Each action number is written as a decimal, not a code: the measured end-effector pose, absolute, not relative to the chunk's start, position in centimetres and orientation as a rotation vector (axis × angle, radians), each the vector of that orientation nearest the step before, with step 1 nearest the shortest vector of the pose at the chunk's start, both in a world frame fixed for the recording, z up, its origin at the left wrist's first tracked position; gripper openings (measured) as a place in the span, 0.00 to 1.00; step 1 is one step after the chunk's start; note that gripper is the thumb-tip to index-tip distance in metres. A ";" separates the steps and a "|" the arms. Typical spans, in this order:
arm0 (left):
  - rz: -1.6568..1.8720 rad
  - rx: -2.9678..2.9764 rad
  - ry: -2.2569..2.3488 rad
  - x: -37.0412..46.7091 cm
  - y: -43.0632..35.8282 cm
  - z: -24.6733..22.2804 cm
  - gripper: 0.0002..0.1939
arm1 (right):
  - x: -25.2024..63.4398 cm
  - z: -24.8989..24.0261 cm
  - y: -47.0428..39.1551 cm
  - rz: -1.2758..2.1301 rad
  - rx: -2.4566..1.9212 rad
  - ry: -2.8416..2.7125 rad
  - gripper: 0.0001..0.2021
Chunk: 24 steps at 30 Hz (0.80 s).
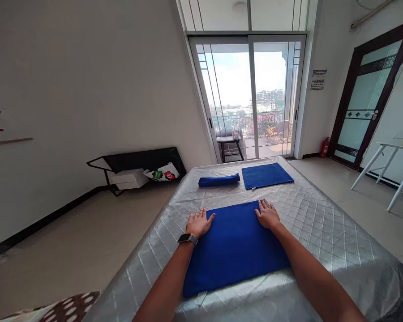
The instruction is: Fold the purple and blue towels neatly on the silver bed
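Observation:
A blue rectangular cloth (237, 246), perhaps a pillowcase, lies spread flat on a mattress (322, 241) with a silvery quilted cover. My left hand (199, 223) rests open at its far left corner, fingers spread; a watch is on that wrist. At the far right corner my right hand (267, 214) lies open and palm down on the fabric. Beyond my hands are two more blue pieces: a narrow rolled or folded bundle (219, 180) on the left and a flat rectangular cloth (267, 175) on the right.
To the left, a black low rack (141, 158) against the wall holds a white box (129, 179) and a printed bag (164, 173). Sliding glass doors (251, 98) stand behind the mattress. On the right are a white-legged table (386, 165) and a fire extinguisher (324, 147).

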<state>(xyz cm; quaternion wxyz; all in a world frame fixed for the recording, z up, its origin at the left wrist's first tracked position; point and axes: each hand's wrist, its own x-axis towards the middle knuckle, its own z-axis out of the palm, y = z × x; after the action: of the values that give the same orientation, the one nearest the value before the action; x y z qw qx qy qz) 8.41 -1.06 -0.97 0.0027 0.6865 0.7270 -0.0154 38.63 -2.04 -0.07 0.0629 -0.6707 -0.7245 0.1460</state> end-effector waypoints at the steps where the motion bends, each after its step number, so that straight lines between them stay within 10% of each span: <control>1: -0.042 2.159 2.299 9.0 -0.9 -0.5 0.36 | 38.6 -0.1 -2.0 0.452 -2.023 -2.191 0.32; 13: 0.320 2.713 1.696 27.6 -0.9 -2.9 0.28 | 39.0 -1.2 -1.6 0.404 -1.985 -2.243 0.31; 24: 0.164 2.421 2.064 15.4 -0.5 -4.1 0.31 | 38.4 -0.9 -1.5 0.401 -2.033 -2.158 0.33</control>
<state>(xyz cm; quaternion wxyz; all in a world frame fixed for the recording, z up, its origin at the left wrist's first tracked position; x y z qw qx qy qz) 15.43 -0.47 -4.08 -0.0221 0.7599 0.6476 0.0516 38.44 -1.47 -0.91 0.0750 -0.6777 -0.7192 0.1336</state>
